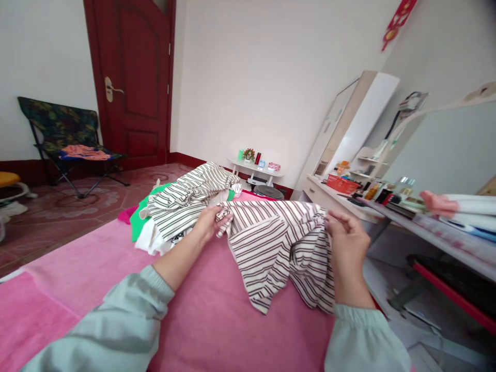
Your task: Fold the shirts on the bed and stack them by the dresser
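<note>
Striped garment (259,243): held up between the two hands, in front of the person and over the pink blanket (217,320); whether its lowest tips touch down, I cannot tell.
Upper edge: runs crosswise from hand to hand, nearly level, and gives the long axis; the remaining cloth hangs below it.
Left hand (209,222): fingers closed on a bunched corner at the garment's left end, a small twist of fabric poking out beside the fingertips.
Right hand (349,235): thumb and fingers pinched together on the opposite end; the gathered half hangs just beside it, so this hand is nearer to the bulk than the left.
Fabric: looks thin and soft, cream-white with dark brown stripes; a flatter flap tapers to a point near the middle, while the right part crumples into deep folds.
Clothes pile (189,191): lies beyond the left hand, a rumpled heap with similar stripes on top, green cloth (136,225) and white cloth (149,237) showing at its side.
Blanket surface: plush-looking, paler toward the left.
Sleeves (127,305): pale green, smooth, with gathered cuffs.
</note>
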{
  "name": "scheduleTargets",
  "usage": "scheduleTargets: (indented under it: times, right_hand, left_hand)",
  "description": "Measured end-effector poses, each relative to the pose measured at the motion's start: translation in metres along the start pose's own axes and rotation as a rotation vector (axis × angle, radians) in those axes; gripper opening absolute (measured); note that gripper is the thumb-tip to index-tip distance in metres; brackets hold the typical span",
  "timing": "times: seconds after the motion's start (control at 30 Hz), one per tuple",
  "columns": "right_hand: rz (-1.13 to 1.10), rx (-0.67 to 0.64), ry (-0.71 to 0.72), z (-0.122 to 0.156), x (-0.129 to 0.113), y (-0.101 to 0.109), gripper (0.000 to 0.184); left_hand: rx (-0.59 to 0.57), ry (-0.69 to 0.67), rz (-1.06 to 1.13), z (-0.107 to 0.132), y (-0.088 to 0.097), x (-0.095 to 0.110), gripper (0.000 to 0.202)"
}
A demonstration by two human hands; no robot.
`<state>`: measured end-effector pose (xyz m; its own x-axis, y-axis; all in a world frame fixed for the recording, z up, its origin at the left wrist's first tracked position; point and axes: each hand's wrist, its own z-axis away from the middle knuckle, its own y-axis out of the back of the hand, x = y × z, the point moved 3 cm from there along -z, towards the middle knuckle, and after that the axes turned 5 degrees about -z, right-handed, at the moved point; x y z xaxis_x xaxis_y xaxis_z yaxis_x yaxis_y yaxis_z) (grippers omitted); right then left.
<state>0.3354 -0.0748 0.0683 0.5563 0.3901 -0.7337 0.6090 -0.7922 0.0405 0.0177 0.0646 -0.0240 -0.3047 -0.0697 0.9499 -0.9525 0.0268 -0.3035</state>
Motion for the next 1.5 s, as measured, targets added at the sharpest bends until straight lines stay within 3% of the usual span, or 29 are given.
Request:
scheduleTargets:
  times: [0.1, 0.2, 0.3, 0.4, 0.5, 0.57, 0.63, 0.8, 0.83, 0.9, 0.97, 1.1, 1.13, 1.17, 1.2, 1.27, 1.4, 1.5]
  right_hand:
    - [0.172, -0.123, -0.08, 0.0, 0.037, -0.012, 0.055]
    - [0.265, -0.402, -0.007, 0.02, 0.043, -0.038, 0.042]
    - [0.245, -0.711, 0.019, 0.049, 0.04, -0.061, 0.03]
    - [0.412, -0.799, 0.104, 0.069, 0.041, -0.068, 0.045]
    - [0.653, -0.698, 0.11, 0.067, 0.048, -0.061, 0.04]
    - [0.664, -0.609, 0.03, 0.055, 0.053, -0.051, 0.021]
    - [0.588, -0.489, -0.03, 0.037, 0.056, -0.036, 0.014]
    - [0.323, 0.114, -0.03, -0.001, 0.044, 0.01, 0.029]
    - [0.322, 0.185, 0.001, -0.002, 0.037, 0.014, 0.028]
    - [0.367, 0.172, 0.096, 0.002, 0.022, 0.01, 0.023]
    - [0.333, -0.056, 0.161, 0.014, 0.008, -0.009, 0.024]
    - [0.068, -0.959, 0.004, 0.063, -0.004, -0.062, 0.055]
    - [0.03, -1.128, -0.046, 0.075, -0.004, -0.07, 0.055]
    - [0.01, -1.227, -0.082, 0.083, -0.004, -0.075, 0.046]
    - [0.0, -1.247, -0.108, 0.087, -0.004, -0.078, 0.031]
    - [-0.049, -1.083, -0.16, 0.079, -0.004, -0.076, 0.012]
    - [-0.335, -0.446, -0.317, 0.039, -0.013, -0.049, 0.018]
    - [-0.554, -0.048, -0.352, 0.017, -0.024, -0.025, 0.02]
  left_hand:
    - [0.04, -0.024, 0.047, -0.009, 0.01, 0.001, 0.047]
    - [0.013, -0.004, -0.105, -0.004, 0.012, -0.011, 0.063]
    - [-0.105, -0.079, -0.28, 0.005, 0.005, -0.016, 0.065]
    - [-0.17, -0.212, -0.521, 0.013, -0.002, -0.012, 0.058]
    - [-0.26, -0.28, -0.844, 0.019, -0.006, -0.012, 0.06]
    - [-0.335, -0.312, -1.029, 0.021, -0.006, -0.015, 0.063]
    - [-0.382, -0.338, -1.137, 0.022, -0.005, -0.018, 0.053]
    - [-0.294, -0.362, -1.021, 0.018, -0.002, -0.015, 0.015]
    - [-0.27, -0.39, -0.953, 0.018, -0.004, -0.011, 0.013]
    - [-0.275, -0.451, -0.79, 0.024, -0.013, -0.001, 0.013]
    - [-0.352, -0.481, -0.636, 0.035, -0.029, 0.01, 0.013]
    - [-0.591, -0.497, -0.474, 0.069, -0.068, 0.032, 0.013]
    - [-0.627, -0.508, -0.467, 0.076, -0.074, 0.036, 0.013]
    - [-0.64, -0.524, -0.47, 0.081, -0.078, 0.039, 0.013]
    - [-0.621, -0.543, -0.478, 0.082, -0.08, 0.041, 0.014]
    - [-0.512, -0.59, -0.513, 0.076, -0.073, 0.04, 0.018]
    - [-0.219, -0.671, -0.73, 0.041, -0.036, 0.02, 0.026]
    - [-0.228, -0.653, -0.966, 0.02, -0.011, -0.007, 0.051]
